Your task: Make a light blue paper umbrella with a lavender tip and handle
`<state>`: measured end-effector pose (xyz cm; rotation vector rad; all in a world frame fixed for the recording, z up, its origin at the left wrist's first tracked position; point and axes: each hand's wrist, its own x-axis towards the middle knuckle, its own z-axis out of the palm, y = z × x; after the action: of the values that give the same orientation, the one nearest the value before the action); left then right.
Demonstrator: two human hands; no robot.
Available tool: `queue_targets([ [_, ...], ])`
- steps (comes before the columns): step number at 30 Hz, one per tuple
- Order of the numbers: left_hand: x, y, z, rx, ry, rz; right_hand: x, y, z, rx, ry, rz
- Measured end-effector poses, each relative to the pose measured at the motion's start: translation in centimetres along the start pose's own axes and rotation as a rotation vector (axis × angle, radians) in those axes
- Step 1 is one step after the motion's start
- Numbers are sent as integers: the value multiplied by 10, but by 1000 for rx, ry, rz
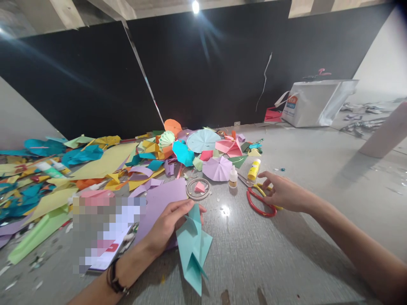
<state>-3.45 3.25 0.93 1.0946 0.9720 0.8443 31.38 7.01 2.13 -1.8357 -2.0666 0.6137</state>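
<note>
Two hands ours: left hand [171,221] pinched folded teal paper [192,243]; right hand [285,192], fingers half-curled, at red-handled scissors [249,201]; whether gripping, we couldn't tell.

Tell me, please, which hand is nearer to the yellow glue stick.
Right. The right hand is just beside the yellow glue stick, on its right; the left hand is farther away, to its left, holding folded teal paper.

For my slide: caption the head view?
Left hand holds folded teal paper; right hand at the scissors, near a glue stick.
</note>
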Motion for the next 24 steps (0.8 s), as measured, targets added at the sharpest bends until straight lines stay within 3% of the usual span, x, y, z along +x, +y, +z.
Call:
queue_targets([
  [13, 0, 0, -1, 30, -27, 12, -7, -12, 27, -40, 193, -8],
  [20, 1, -3, -5, 65, -89, 73, -4, -12, -17, 312, 310, 27],
  [22, 0, -3, -6, 81, -117, 98, -8, -18, -30, 498, 346, 17],
  [24, 0, -3, -5, 93, -142, 128, -13, -28, -37, 824, 357, -50],
])
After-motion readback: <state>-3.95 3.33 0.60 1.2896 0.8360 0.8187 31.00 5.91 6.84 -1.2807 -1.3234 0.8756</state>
